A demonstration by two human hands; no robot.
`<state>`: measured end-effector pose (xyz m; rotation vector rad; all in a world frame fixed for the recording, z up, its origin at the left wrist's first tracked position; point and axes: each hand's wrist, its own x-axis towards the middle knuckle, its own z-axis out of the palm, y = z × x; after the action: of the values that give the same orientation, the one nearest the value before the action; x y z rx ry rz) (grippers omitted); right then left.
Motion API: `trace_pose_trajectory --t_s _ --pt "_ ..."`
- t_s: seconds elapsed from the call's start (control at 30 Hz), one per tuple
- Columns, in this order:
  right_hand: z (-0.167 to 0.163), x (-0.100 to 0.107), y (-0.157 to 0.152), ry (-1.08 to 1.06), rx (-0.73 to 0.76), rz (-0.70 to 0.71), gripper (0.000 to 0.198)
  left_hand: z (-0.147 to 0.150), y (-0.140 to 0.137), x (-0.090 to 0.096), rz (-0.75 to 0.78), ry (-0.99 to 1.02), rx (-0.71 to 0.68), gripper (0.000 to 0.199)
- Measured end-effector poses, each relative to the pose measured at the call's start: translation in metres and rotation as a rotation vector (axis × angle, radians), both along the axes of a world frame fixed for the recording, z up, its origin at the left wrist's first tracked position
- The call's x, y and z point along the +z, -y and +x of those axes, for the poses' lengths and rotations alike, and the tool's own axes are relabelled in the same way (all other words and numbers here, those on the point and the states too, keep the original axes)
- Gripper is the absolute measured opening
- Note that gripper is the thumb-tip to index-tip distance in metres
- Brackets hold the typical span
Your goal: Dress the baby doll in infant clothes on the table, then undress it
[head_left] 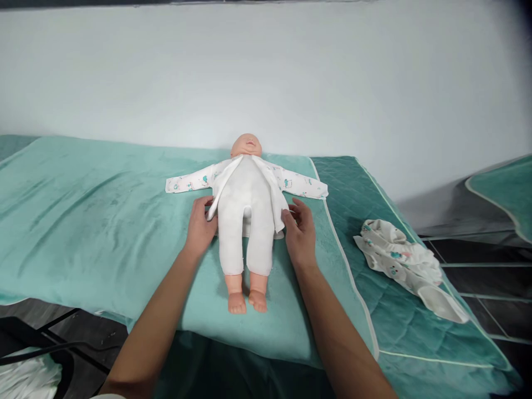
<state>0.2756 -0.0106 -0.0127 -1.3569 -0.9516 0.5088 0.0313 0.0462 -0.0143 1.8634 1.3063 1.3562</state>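
Observation:
A baby doll [247, 216] lies on its back with its head toward the wall and its bare feet toward me. Its body and legs are white cloth. A white printed baby shirt [305, 183] is on both its arms, the front parted over the chest. My left hand [201, 226] is closed on the shirt's lower edge beside the doll's hip. On the other side, my right hand [300, 230] pinches the opposite front flap between thumb and fingers. Some fingertips are hidden behind the cloth.
Under the doll is a light green blanket [91, 221], spread over a darker quilted cover [399, 327]. A crumpled printed garment [403, 257] lies to the right. Behind stands a white wall [266, 72]. Metal bars [486, 265] show at the right, and white cloth [31, 374] at lower left.

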Motion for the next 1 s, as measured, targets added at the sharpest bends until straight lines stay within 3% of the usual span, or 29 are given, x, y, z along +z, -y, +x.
trace_pose_trajectory --t_s 0.2,0.43,0.6,0.83,1.0 --pt "0.0 -0.003 0.023 0.203 -0.009 0.035 0.04 -0.009 0.016 -0.004 0.064 -0.19 0.123 0.038" --pt "-0.004 -0.015 0.05 0.266 -0.012 -0.075 0.06 -0.015 0.038 -0.006 0.026 -0.381 0.261 0.04" --pt "-0.007 -0.017 0.048 0.407 -0.016 -0.195 0.061 -0.015 0.042 -0.004 0.005 -0.443 0.229 0.038" --pt "-0.005 -0.018 0.047 0.458 -0.039 -0.193 0.052 -0.018 0.049 -0.002 0.162 -0.432 0.125 0.035" --pt "-0.007 -0.014 0.052 0.478 -0.073 -0.266 0.056 -0.017 0.052 0.0 0.168 -0.496 0.09 0.037"
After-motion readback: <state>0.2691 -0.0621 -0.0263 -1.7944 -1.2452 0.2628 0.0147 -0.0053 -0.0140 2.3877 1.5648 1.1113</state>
